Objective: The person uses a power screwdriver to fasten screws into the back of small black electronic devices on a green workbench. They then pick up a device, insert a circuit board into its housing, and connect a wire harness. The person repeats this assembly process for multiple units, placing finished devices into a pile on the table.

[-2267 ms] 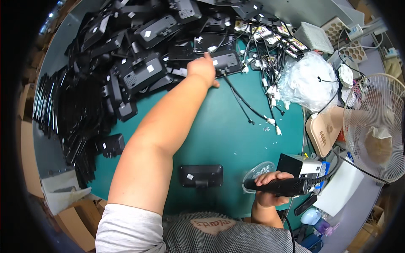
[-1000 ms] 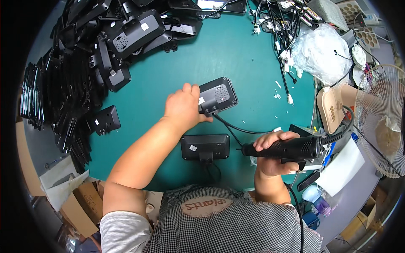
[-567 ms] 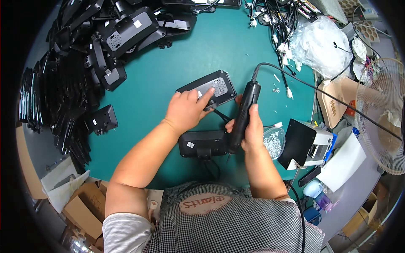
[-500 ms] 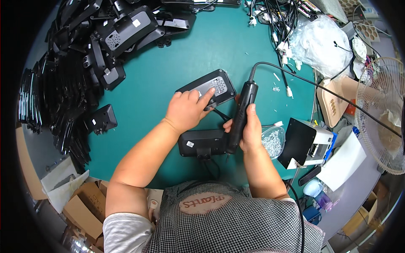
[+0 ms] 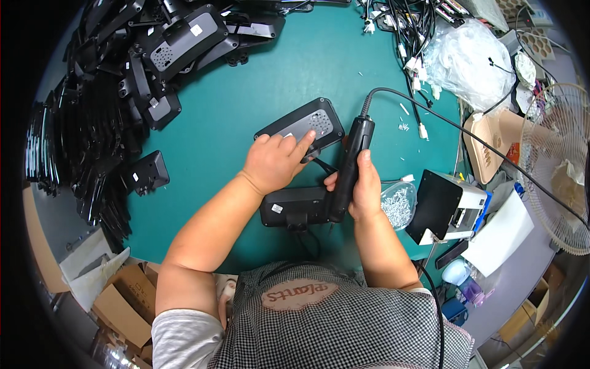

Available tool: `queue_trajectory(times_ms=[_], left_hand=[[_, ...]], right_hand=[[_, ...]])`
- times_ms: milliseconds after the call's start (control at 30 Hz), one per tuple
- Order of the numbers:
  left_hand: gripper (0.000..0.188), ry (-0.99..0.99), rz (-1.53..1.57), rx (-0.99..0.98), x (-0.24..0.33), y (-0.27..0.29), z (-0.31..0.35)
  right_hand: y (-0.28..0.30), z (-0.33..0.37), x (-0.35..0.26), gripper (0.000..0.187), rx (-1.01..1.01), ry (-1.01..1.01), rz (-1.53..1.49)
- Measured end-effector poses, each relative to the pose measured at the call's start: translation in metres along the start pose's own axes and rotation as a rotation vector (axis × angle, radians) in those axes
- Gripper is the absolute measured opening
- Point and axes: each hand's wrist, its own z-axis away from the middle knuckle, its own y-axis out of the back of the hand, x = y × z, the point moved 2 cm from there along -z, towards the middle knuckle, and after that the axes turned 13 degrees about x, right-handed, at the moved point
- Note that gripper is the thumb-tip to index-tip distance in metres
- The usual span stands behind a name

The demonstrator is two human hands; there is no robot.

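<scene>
In the middle of the table, my left hand (image 5: 273,158) grips a black plastic housing (image 5: 295,126). Its index finger lies stretched over the back, next to a patch of small holes; the thumb is partly hidden. My right hand (image 5: 364,187) is wrapped round a black electric screwdriver (image 5: 353,166), whose cable leaves the upper end and whose thin bit points toward me. Just below both hands lies a second black housing (image 5: 292,206) with a white label and a bracket at its near edge. Right of my right hand stands a clear tub of small screws (image 5: 398,206).
Stacked black housings (image 5: 92,147) fill the left side, with more piled at the far left. White-plugged cables (image 5: 412,55) and a clear plastic bag (image 5: 470,64) lie at far right. A black-and-silver box (image 5: 448,208) and a fan (image 5: 556,169) stand right; loose screws (image 5: 402,127) are scattered nearby.
Almost nothing differs. The housing under my left hand and the screwdriver have shifted up very slightly; both hands keep the same hold.
</scene>
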Motion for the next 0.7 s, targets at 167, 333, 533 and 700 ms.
queue_trajectory(times_ms=[167,333,533,700], left_hand=[[0.064,-0.004,0.045,0.019,0.0029,-0.0034,0.0038],[0.064,0.033,0.029,0.009,0.0052,-0.0048,0.0066],[0.064,0.085,0.024,-0.016,0.0065,-0.0061,0.0057],[0.063,0.1,0.029,-0.029,0.0067,-0.007,0.0061]], right_hand=[[-0.0043,0.0034,-0.0023,0.057,0.042,-0.021,0.008],[-0.0033,0.0008,0.0001,0.057,0.017,-0.001,-0.006],[-0.0054,-0.0005,0.0009,0.057,0.022,0.02,0.011],[-0.0053,-0.0005,0.0008,0.076,0.016,0.032,0.059]])
